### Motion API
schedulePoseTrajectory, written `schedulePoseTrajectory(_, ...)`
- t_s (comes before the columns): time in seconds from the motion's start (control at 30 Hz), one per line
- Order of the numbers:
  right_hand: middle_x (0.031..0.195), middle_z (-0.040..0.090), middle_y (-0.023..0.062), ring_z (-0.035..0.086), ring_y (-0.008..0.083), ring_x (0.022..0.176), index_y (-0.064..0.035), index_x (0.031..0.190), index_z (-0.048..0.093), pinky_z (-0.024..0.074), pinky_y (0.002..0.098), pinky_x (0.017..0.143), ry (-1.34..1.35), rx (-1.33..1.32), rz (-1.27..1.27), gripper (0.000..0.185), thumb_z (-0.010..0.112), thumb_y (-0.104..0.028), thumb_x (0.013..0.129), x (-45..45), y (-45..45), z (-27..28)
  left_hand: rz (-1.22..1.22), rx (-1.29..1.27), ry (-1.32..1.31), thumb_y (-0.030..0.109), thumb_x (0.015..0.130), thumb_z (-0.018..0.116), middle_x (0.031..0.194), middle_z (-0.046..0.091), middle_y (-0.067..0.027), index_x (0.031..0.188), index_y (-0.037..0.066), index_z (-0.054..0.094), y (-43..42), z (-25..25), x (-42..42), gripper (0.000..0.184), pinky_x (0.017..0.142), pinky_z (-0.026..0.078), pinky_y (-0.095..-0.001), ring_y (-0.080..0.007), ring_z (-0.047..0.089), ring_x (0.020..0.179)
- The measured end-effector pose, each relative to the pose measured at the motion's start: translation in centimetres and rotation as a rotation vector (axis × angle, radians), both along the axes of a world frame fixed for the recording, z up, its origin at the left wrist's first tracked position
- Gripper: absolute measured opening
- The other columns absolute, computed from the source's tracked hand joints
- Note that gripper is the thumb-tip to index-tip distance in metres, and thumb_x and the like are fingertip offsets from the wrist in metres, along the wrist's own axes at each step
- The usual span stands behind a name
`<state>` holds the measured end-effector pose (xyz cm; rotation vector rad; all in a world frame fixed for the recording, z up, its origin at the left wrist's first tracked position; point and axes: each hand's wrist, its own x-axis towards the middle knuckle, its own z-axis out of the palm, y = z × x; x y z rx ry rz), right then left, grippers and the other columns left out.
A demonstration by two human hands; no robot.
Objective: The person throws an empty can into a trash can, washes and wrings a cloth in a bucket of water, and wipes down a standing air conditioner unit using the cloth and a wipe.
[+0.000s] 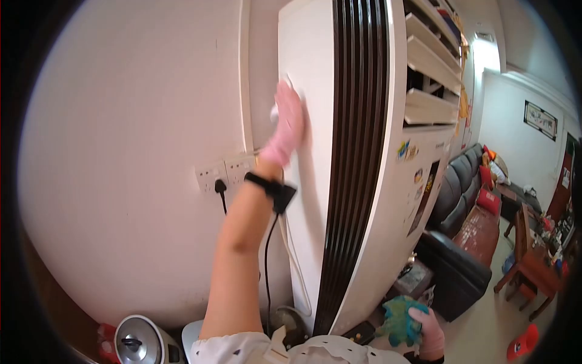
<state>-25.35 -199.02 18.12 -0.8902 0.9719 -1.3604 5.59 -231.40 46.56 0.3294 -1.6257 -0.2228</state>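
My left hand [290, 121], in a pink glove, is raised against the side panel of a tall white floor-standing air conditioner [306, 54]. Something white shows at its fingertips and beside the palm, probably a cloth, mostly hidden. A black strap with a small box [282, 195] is round the left wrist, with a black cable hanging from it. Low at the right, my right hand [431, 330], also in a pink glove, holds a crumpled green and blue cloth [400, 320] in front of the unit's lower part.
Wall sockets [212, 177] with a black plug are left of my forearm. A rice cooker [139, 343] stands at the bottom left. To the right are a dark leather sofa [454, 261], a wooden chair [530, 267] and a red object [522, 343] on the floor.
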Motion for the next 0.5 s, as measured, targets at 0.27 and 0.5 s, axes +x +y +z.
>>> schedulePoseTrajectory(0.27,0.112,0.062,0.0156,0.064,0.0261,0.097,0.0028,0.122,0.051,0.0513,0.0367,0.086,-0.192,-0.057,-0.023,0.041,0.053,-0.025,0.092,5.9,-2.0,5.8,0.243,0.11,0.028,0.024,0.098,0.028,0.152,0.009,-0.0232,0.146,-0.003,0.009,9.4,-29.3,-6.1,0.059,0.115,-0.001,-0.0468,-0.0374,0.002,0.142)
schedulePoseTrajectory(0.5,0.114,0.06,0.0137,0.062,0.0248,0.099,0.0015,0.125,0.05,0.0495,0.0351,0.087,-0.002,-0.151,-0.162,0.045,0.053,-0.027,0.09,8.8,0.3,8.3,0.22,0.196,0.003,0.015,0.096,0.026,0.154,0.005,-0.0189,0.147,-0.001,0.008,3.9,-26.1,-2.4,0.056,0.115,0.001,-0.0423,-0.0353,0.002,0.142)
